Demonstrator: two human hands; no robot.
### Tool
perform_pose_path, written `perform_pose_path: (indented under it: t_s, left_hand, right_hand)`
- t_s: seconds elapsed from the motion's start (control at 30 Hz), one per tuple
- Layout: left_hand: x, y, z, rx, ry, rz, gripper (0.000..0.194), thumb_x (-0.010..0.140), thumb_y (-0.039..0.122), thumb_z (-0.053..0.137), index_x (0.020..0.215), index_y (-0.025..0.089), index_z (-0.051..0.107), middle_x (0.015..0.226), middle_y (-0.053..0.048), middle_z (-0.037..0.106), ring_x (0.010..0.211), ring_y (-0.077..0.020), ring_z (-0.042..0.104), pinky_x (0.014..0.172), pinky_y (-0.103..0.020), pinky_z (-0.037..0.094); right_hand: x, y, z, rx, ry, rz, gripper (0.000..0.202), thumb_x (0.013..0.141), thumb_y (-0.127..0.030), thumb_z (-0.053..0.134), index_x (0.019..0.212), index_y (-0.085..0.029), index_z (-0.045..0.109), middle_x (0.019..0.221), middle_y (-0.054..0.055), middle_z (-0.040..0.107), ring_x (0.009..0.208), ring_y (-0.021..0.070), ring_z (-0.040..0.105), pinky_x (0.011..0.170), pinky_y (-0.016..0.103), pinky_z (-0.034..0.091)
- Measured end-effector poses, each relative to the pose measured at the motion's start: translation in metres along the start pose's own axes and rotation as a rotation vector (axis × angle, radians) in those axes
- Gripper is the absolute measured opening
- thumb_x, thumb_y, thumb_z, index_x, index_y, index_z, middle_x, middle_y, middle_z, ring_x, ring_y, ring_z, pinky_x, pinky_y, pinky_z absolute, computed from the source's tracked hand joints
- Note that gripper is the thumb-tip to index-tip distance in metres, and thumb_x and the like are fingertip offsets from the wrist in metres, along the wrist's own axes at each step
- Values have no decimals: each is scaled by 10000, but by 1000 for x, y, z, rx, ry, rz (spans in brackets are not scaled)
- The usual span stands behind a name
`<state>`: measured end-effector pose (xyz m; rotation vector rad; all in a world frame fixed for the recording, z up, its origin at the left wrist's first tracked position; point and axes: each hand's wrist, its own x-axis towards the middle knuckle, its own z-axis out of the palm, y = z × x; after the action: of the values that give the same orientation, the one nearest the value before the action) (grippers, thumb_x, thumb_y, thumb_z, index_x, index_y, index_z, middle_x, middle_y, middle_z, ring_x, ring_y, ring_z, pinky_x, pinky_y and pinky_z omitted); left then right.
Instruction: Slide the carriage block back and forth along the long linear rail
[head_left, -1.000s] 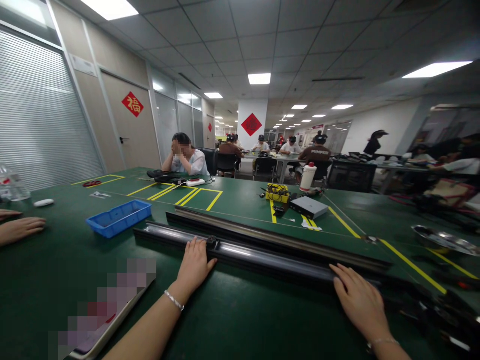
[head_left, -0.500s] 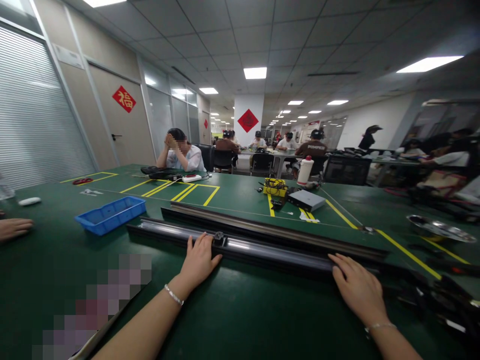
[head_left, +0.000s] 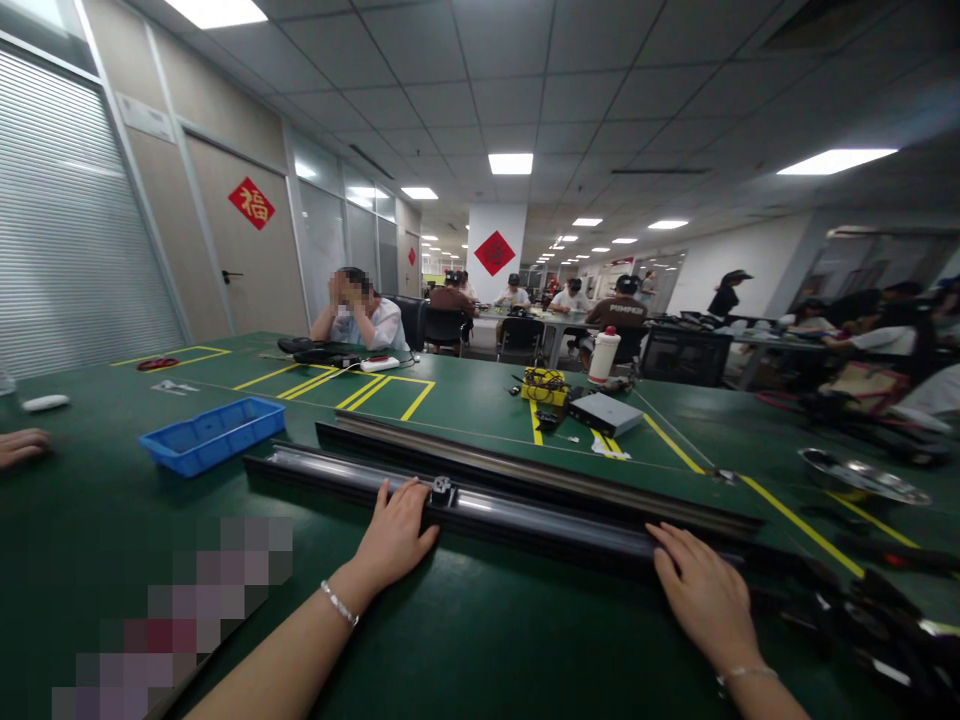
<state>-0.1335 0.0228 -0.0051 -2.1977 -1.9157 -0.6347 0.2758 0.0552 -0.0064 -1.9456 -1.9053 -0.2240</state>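
Observation:
A long black rail [head_left: 540, 517] with a glossy inner face lies across the green table in front of me. A small dark block with a grey top [head_left: 442, 490] sits on it near its middle. My left hand [head_left: 396, 532] straddles the rail just left of this block, fingers at the far edge and thumb at the near edge. Farther along, my right hand [head_left: 705, 590] spans the rail the same way near its right end. Just behind lies a second long dark rail [head_left: 525, 466], roughly parallel and untouched by my hands.
A blue tray [head_left: 214, 437] stands beyond the rail's left end. Another person's hand [head_left: 22, 447] rests at the left edge. Farther back are a grey box [head_left: 606, 413], a yellow bundle with black cables [head_left: 545, 385] and a white bottle [head_left: 604, 355]. Blurred black equipment [head_left: 862, 620] crowds the right.
The view has shifted slightly, so the table things appear a little lower and farther left. Both hands keep their places on the rail. The other person's hand at the left shows less.

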Motion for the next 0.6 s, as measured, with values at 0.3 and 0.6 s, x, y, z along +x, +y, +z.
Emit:
perform_pose_path:
  t_s: [0.3,0.6]
  left_hand:
    - [-1,-3,-2,-13,-52,60,466,799,283,484,1262,233,476,1299,-80,551,1289,-245,388,1114,-546,101]
    - [1,2,-8,-7,-89,54,516,780,290,514,1293,316,472,1249,-52,571,1228,-251,443,1092,-586,86]
  right_hand:
    - [0,-6,-1,5,20,24,487,846,-384,260,1171,-283,609,1299,18,563,1239,215,445,988,441,349]
    - [-2,-11,-4,28,12,35,484,857,-376,264,1192,-270,599,1301,29,561,1247,220,433,992,446,336]
